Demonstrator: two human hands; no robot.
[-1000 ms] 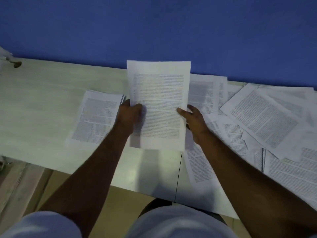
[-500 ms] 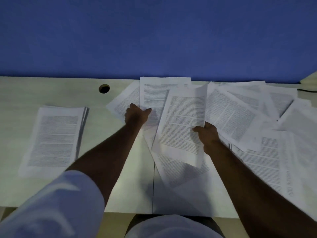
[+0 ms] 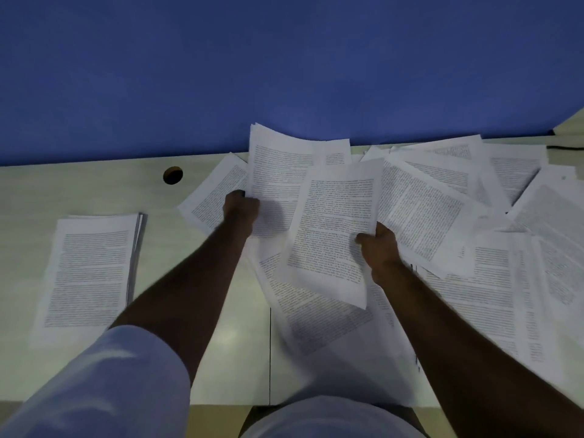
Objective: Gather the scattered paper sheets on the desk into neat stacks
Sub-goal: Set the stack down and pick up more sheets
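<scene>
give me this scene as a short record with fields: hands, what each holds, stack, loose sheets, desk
left hand: left hand grips a bundle of sheets by its lower left edge, far end lifted and curling
right hand: right hand pinches a single sheet at its right edge, raised off the desk
stack: neat stack lies flat on the left, apart from both hands
loose sheets: scattered sheets overlap across the right half
desk: pale desk with a round cable hole
backdrop: blue wall

Dim, bluish, slightly motion-blurred.
</scene>
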